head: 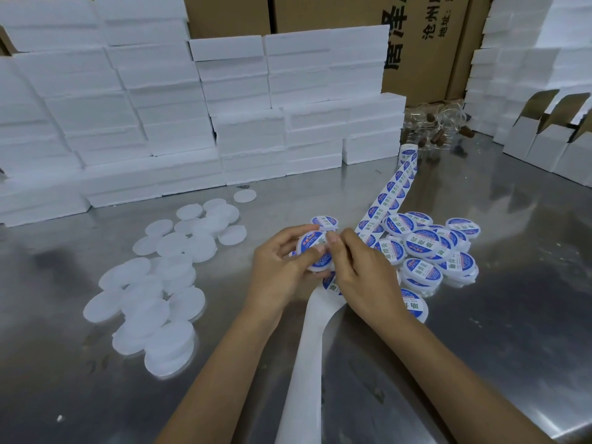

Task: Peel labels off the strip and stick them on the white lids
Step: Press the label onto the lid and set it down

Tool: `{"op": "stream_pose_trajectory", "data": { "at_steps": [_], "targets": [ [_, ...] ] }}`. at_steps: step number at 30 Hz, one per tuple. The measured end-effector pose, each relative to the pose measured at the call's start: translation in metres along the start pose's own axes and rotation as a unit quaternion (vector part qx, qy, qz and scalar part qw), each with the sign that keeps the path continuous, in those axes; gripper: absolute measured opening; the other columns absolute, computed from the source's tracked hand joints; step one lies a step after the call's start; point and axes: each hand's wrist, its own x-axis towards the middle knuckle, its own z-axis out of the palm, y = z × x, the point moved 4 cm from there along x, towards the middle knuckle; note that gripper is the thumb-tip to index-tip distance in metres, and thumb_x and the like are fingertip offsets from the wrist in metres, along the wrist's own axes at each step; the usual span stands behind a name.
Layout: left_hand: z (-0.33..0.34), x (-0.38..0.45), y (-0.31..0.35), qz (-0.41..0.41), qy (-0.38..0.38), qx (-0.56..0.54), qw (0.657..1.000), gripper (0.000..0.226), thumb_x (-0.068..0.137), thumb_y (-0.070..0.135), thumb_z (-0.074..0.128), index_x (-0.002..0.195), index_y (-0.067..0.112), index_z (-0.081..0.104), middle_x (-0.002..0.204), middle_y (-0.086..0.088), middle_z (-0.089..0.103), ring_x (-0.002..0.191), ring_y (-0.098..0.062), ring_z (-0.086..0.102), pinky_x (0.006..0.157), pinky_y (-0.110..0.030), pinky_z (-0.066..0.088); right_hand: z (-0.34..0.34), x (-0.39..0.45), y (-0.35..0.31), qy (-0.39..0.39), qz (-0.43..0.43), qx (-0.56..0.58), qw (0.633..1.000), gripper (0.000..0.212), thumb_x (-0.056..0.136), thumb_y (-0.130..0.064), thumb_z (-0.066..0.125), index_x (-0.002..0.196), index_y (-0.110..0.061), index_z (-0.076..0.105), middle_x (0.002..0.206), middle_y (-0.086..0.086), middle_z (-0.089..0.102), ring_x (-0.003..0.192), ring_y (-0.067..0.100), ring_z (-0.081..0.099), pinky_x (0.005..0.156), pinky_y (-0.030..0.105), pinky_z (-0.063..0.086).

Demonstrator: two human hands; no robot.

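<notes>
Gleaming steel table (480,315) backed by white foam blocks (160,107), cardboard boxes (426,43)

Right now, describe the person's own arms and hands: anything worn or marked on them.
Both forearms are bare to the frame's bottom edge, with no sleeves in view. The left hand and right hand wear no gloves. No rings, watch, bands or markings show. Fingernails look short and unpainted.

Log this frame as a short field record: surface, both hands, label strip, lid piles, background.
surface: metal table
left hand: grips a lid with a label on it
right hand: fingers on the same lid's label
label strip: runs from far right toward the hands; bare backing trails toward the camera
unlabelled lids: pile to the left
labelled lids: pile to the right
background: white foam blocks, cardboard boxes
</notes>
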Motion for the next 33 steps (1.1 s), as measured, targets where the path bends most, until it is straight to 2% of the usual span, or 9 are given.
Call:
{"op": "stream_pose_trajectory", "data": {
  "at_steps": [4, 8, 11, 16, 18, 21, 24, 29, 33],
  "targets": [
    [-0.006, -0.001, 0.001, -0.01, 0.067, -0.021, 0.998, 0.011, 0.087, 0.008, 0.075, 0.097, 0.011, 0.077, 0.086, -0.009, 0.078, 0.072, -0.02, 0.076, 0.056, -0.029, 0.06, 0.003, -0.001, -0.005, -0.034, -0.005, -0.019, 0.999, 0.059, 0.082, -0.083, 0.027, 0.081, -0.025, 0.04, 0.061, -0.006, 0.056, 0.06, 0.012, 0.056, 0.06, 0.038, 0.048],
    [-0.007, -0.001, 0.001, -0.011, 0.098, -0.004, 0.995, 0.017, 0.092, 0.026, 0.07, 0.09, 0.011, 0.08, 0.08, -0.01, 0.078, 0.066, -0.019, 0.073, 0.053, -0.03, 0.059, 0.004, -0.003, -0.009, -0.018, -0.047, -0.056, 0.997, 0.053, 0.084, -0.079, 0.032, 0.08, -0.028, 0.042, 0.061, -0.011, 0.053, 0.061, 0.009, 0.054, 0.055, 0.032, 0.042],
    [-0.004, -0.001, 0.001, -0.03, 0.043, -0.014, 0.999, 0.021, 0.098, 0.023, 0.062, 0.1, 0.01, 0.078, 0.09, -0.012, 0.078, 0.077, -0.023, 0.076, 0.058, -0.029, 0.06, 0.002, -0.001, -0.006, 0.012, -0.044, -0.067, 0.997, 0.042, 0.093, -0.066, 0.035, 0.075, -0.028, 0.038, 0.056, -0.008, 0.049, 0.057, 0.012, 0.052, 0.051, 0.03, 0.036],
    [0.007, -0.001, -0.002, -0.059, -0.082, -0.019, 0.995, 0.033, 0.099, 0.003, 0.056, 0.129, 0.012, 0.065, 0.114, -0.011, 0.075, 0.095, -0.031, 0.075, 0.083, -0.04, 0.062, -0.007, 0.003, 0.002, 0.061, -0.024, -0.049, 0.997, 0.03, 0.102, -0.046, 0.038, 0.075, -0.034, 0.041, 0.052, -0.01, 0.049, 0.053, 0.01, 0.053, 0.052, 0.03, 0.038],
    [0.009, -0.003, -0.002, -0.063, -0.111, -0.022, 0.992, 0.038, 0.095, -0.005, 0.059, 0.129, 0.013, 0.065, 0.116, -0.01, 0.074, 0.092, -0.03, 0.074, 0.079, -0.039, 0.063, -0.008, 0.002, 0.003, 0.054, -0.022, -0.037, 0.998, 0.027, 0.103, -0.043, 0.039, 0.077, -0.037, 0.042, 0.053, -0.008, 0.051, 0.054, 0.01, 0.053, 0.053, 0.031, 0.039],
    [0.004, -0.004, 0.001, -0.047, -0.061, 0.0, 0.997, 0.026, 0.087, -0.003, 0.071, 0.109, 0.012, 0.072, 0.104, -0.009, 0.076, 0.077, -0.029, 0.075, 0.061, -0.033, 0.061, -0.005, 0.001, 0.0, 0.033, -0.023, -0.024, 0.999, 0.032, 0.101, -0.047, 0.038, 0.076, -0.028, 0.043, 0.056, -0.004, 0.052, 0.056, 0.016, 0.052, 0.054, 0.037, 0.044],
    [-0.005, -0.003, 0.002, -0.034, 0.025, -0.035, 0.998, 0.013, 0.085, 0.002, 0.075, 0.096, 0.003, 0.068, 0.091, -0.016, 0.076, 0.071, -0.026, 0.074, 0.052, -0.03, 0.059, -0.001, 0.001, -0.003, 0.01, -0.014, -0.016, 1.0, 0.049, 0.094, -0.062, 0.035, 0.072, -0.02, 0.045, 0.054, -0.004, 0.052, 0.055, 0.015, 0.052, 0.055, 0.038, 0.044],
    [-0.012, 0.0, 0.001, -0.007, 0.053, -0.034, 0.998, 0.012, 0.09, 0.009, 0.071, 0.098, 0.0, 0.069, 0.089, -0.011, 0.077, 0.074, -0.021, 0.075, 0.054, -0.029, 0.059, 0.0, 0.001, -0.002, -0.011, -0.032, -0.006, 0.999, 0.051, 0.094, -0.06, 0.041, 0.067, -0.017, 0.043, 0.052, -0.001, 0.05, 0.053, 0.017, 0.049, 0.054, 0.039, 0.041],
    [-0.006, 0.002, -0.001, -0.023, 0.021, -0.05, 0.998, 0.017, 0.098, 0.004, 0.059, 0.108, 0.008, 0.071, 0.096, -0.008, 0.078, 0.082, -0.023, 0.076, 0.065, -0.027, 0.061, -0.004, 0.004, 0.004, 0.005, -0.017, -0.03, 0.999, 0.044, 0.097, -0.055, 0.043, 0.068, -0.021, 0.042, 0.05, -0.009, 0.049, 0.054, 0.011, 0.05, 0.05, 0.027, 0.035]
  ]
}}
